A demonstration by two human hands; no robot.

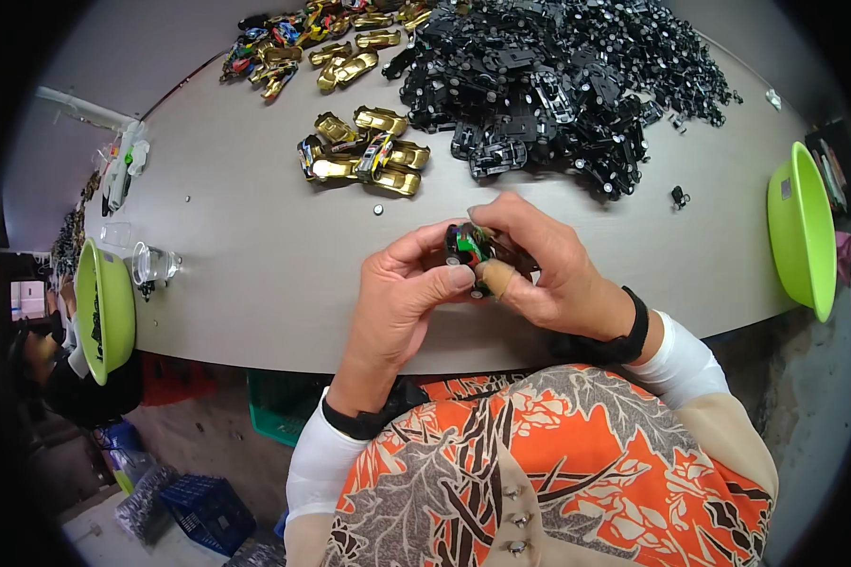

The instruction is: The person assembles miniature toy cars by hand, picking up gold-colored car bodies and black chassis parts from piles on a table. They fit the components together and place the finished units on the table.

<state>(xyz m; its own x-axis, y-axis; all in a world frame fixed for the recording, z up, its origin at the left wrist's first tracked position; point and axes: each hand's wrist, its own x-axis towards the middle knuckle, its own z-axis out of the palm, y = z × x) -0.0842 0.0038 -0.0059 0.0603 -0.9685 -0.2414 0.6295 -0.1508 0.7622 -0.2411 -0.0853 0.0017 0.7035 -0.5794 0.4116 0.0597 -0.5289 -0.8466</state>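
Over the near part of the table, both hands hold a small toy car (467, 248) with green and dark parts and little wheels. My left hand (402, 288) pinches it from the left, thumb along its near side. From the right, my right hand (548, 269) closes round it, with a tan covering on the thumb; the fingers hide much of the car. Just beyond my hands lies a small group of gold and multicoloured toy car bodies (383, 118). Behind and to the right rises a big heap of black toy car chassis (529, 94).
More car bodies (355, 68) lie at the far left. Green basins stand at the left edge (113, 312) and right edge (804, 236). A clear cup (153, 263) sits near the left basin. One loose wheel (378, 210) and a small black part (679, 197) lie apart. Another person (52, 364) sits left.
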